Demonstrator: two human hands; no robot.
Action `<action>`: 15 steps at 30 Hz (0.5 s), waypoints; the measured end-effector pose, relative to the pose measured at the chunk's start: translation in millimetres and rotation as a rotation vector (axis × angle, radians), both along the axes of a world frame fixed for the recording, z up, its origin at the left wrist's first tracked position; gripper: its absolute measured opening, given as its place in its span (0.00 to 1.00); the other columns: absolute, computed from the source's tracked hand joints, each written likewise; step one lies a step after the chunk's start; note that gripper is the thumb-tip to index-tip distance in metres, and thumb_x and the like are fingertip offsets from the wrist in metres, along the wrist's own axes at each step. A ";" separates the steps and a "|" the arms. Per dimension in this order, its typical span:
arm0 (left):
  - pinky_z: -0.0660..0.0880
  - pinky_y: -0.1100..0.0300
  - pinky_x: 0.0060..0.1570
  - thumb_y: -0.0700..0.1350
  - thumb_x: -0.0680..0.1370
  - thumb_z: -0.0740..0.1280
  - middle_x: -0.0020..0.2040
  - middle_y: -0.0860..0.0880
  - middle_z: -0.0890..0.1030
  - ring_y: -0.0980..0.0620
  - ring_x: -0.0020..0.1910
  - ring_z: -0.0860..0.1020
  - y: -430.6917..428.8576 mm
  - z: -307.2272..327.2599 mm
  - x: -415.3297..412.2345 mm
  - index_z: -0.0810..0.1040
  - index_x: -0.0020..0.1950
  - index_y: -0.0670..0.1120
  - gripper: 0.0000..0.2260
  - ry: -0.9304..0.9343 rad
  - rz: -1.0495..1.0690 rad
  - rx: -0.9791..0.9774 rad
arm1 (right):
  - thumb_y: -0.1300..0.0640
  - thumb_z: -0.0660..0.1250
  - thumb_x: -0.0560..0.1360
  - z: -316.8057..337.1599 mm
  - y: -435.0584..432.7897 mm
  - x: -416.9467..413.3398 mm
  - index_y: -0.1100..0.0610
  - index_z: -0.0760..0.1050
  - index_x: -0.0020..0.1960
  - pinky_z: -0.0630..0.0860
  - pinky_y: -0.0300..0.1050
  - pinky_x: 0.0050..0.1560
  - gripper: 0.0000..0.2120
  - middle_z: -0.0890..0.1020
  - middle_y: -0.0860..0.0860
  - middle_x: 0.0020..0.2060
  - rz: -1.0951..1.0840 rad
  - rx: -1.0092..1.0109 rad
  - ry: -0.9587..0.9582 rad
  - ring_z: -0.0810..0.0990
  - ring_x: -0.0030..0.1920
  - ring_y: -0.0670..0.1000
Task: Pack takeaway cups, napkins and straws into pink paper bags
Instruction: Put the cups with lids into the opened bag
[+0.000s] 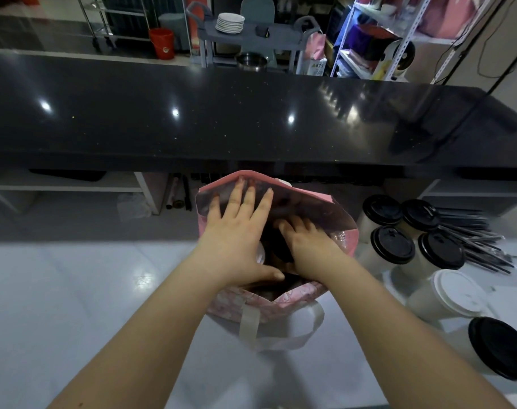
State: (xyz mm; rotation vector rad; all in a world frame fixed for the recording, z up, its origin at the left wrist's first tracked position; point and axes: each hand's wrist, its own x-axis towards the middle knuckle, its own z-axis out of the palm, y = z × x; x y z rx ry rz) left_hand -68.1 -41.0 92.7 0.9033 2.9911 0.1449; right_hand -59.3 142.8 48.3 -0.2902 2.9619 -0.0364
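The pink paper bag (242, 305) stands on the white table (74, 290) below a black counter (251, 119), its contents largely hidden; the left hand (239, 231) presses the far wall flat-fingered, while the right hand (304, 243) reaches inside, grip indiscernible.

Bag (236, 305) on table (74, 290), cups (394, 245) to its right (straws (472, 240) farther right)
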 end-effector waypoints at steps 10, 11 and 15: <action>0.38 0.38 0.73 0.79 0.65 0.54 0.79 0.45 0.37 0.47 0.75 0.29 -5.7 -4.6 -2.1 0.32 0.77 0.50 0.55 0.039 0.096 -0.025 | 0.24 0.58 0.67 -30.8 10.9 -6.0 0.41 0.34 0.77 0.35 0.58 0.73 0.50 0.35 0.49 0.78 0.050 0.018 -0.118 0.35 0.77 0.55; 0.38 0.38 0.73 0.79 0.64 0.54 0.79 0.45 0.37 0.47 0.75 0.29 -6.0 -4.6 -2.1 0.32 0.77 0.51 0.54 0.038 0.103 -0.024 | 0.24 0.58 0.67 -32.8 12.1 -6.6 0.40 0.33 0.76 0.33 0.58 0.73 0.50 0.34 0.49 0.77 0.050 0.014 -0.129 0.33 0.77 0.55; 0.38 0.38 0.74 0.78 0.66 0.56 0.80 0.45 0.37 0.47 0.75 0.29 -2.2 -3.1 -0.2 0.33 0.78 0.51 0.53 0.031 0.126 -0.021 | 0.23 0.58 0.66 -37.0 12.1 -6.8 0.41 0.31 0.76 0.31 0.60 0.73 0.52 0.32 0.50 0.77 0.055 0.037 -0.153 0.31 0.76 0.57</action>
